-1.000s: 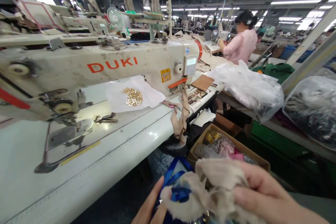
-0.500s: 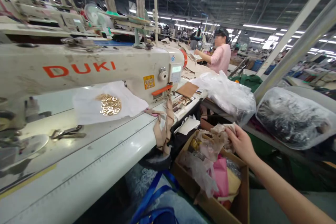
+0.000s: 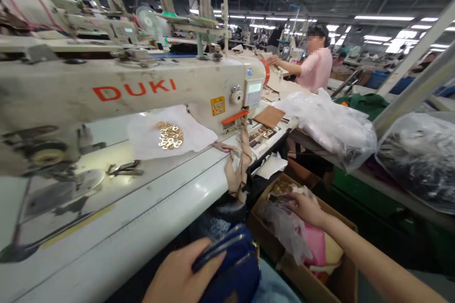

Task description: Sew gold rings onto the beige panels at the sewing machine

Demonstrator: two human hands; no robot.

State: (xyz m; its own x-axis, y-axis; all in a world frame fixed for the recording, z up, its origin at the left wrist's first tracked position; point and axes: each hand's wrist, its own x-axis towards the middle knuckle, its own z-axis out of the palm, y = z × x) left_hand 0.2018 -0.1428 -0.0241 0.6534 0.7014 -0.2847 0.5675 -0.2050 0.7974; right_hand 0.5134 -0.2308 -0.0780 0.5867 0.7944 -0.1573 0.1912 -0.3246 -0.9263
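My left hand (image 3: pixel 177 277) is low in the middle, closed round a dark blue zipped bag (image 3: pixel 232 265) held on my lap. My right hand (image 3: pixel 304 208) reaches into a cardboard box (image 3: pixel 337 227) on the floor, fingers bent down on crumpled clear plastic and beige scraps (image 3: pixel 284 225); what they grip is hidden. The box also holds pink and yellow cloth (image 3: pixel 318 248). A cream DUKI sewing machine (image 3: pixel 142 90) stands on the white table (image 3: pixel 142 208) to my left.
Gold metal buckles (image 3: pixel 169 135) lie on a white sheet under the machine arm. Beige straps (image 3: pixel 240 163) hang over the table edge. Plastic bags (image 3: pixel 330 123) of goods fill the bench at right. A person in pink (image 3: pixel 318 64) works at the far table.
My right hand carried the beige scraps from my lap out to the box and now dips lower into it. My left hand and the blue bag have come back into view.
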